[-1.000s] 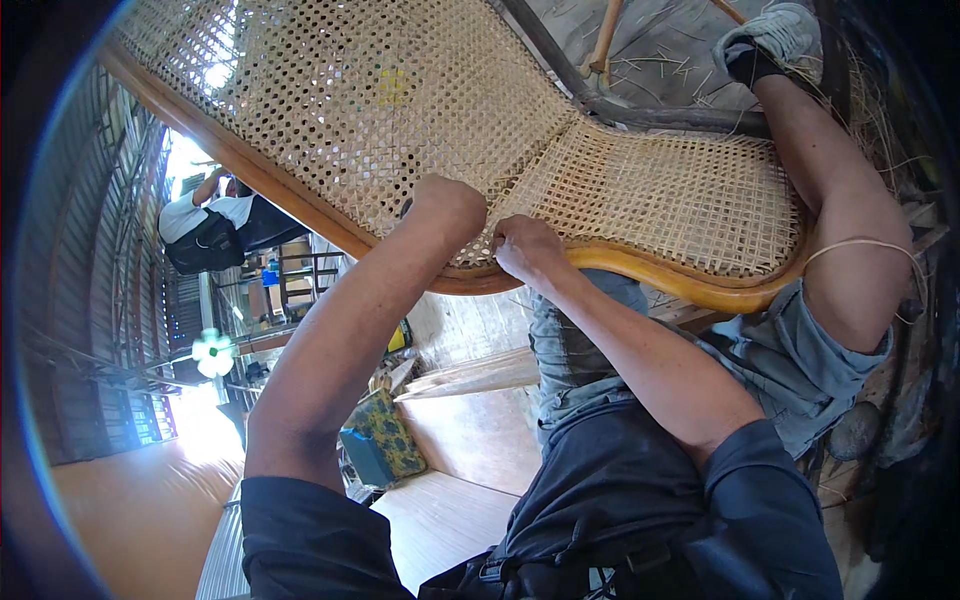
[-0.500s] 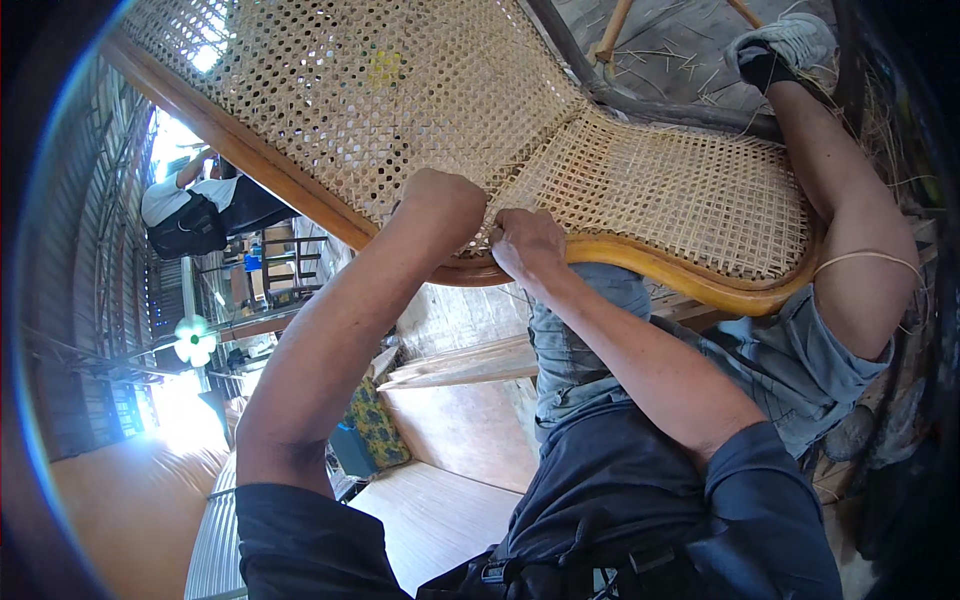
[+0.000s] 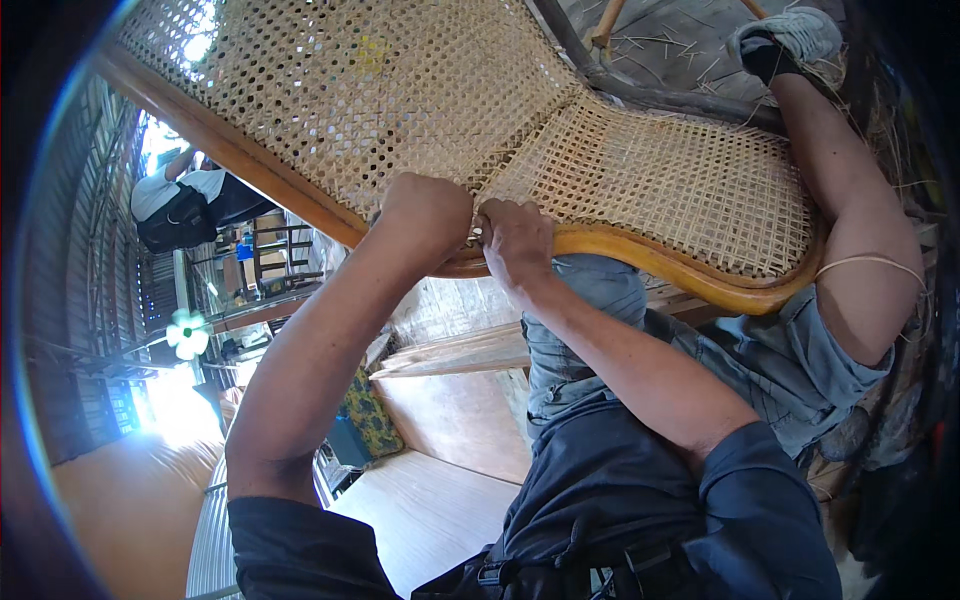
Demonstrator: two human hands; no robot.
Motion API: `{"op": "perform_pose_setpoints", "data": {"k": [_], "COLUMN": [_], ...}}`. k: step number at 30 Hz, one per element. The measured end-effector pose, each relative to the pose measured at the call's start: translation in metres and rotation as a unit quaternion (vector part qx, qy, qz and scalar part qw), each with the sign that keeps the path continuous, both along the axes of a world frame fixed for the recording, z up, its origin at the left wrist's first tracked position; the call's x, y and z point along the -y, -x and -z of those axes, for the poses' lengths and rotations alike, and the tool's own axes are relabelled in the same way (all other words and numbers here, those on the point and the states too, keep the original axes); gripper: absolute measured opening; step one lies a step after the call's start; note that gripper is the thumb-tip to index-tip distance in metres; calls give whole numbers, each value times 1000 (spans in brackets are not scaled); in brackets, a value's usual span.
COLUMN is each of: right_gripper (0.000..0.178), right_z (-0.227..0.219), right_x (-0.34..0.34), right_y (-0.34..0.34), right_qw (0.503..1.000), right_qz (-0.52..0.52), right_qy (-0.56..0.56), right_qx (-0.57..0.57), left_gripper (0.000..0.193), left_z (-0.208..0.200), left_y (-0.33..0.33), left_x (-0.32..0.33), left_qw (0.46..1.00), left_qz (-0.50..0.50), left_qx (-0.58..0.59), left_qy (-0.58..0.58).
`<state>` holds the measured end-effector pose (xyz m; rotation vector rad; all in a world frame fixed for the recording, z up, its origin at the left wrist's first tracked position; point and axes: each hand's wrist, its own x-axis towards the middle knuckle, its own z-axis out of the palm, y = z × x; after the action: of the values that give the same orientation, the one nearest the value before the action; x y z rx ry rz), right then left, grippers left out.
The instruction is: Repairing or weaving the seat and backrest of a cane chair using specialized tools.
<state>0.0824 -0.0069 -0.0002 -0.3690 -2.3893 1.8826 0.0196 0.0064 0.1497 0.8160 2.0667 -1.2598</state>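
A long chair seat of woven cane (image 3: 650, 190), set in a curved, varnished wooden frame (image 3: 690, 283), lies across my lap. My left hand (image 3: 428, 212) is closed in a fist at the near edge of the weave, its back turned to me. Whatever its fingers grip is hidden. Just right of it, my right hand (image 3: 518, 238) is closed with its fingertips at the groove where cane meets wood. A small pale bit shows between the hands, too small to name. The cane is loose-holed on the left and squarely latticed on the right.
My bare right leg (image 3: 855, 190) lies beside the frame's rounded end, a cane strip (image 3: 870, 258) looped over it. A dark bar (image 3: 680, 97) runs behind the weave. Cane scraps litter the floor (image 3: 680, 40). Far left are another person (image 3: 185, 205) and a green fan (image 3: 187, 334).
Both hands have shifted slightly left along the frame edge. My right hand is more upright, its fingers turned toward the left hand. The view has moved a little.
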Motion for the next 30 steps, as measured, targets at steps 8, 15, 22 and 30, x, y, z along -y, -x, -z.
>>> {"op": "perform_pose_setpoints", "data": {"k": [8,15,22,30], "right_gripper": [7,11,11,9], "right_z": [9,31,29,26], "right_x": [-5,-18,-18,-25], "right_y": [5,6,10,23], "right_qw": [997,975,968,968], "right_qz": [-14,3,-14,-80], "right_qy": [-49,-23,-92,-84], "right_qx": [-63,-220,-232,-223], "left_gripper": [18,26,26,43], "left_z": [31,21,-25,-50], "left_y": [5,2,-2,-20], "left_x": [9,24,18,30], "left_qw": [995,994,986,977], "left_qz": [16,16,-36,-91], "left_qx": [-90,-110,-160,-192], "left_qy": [29,12,34,-24]}}
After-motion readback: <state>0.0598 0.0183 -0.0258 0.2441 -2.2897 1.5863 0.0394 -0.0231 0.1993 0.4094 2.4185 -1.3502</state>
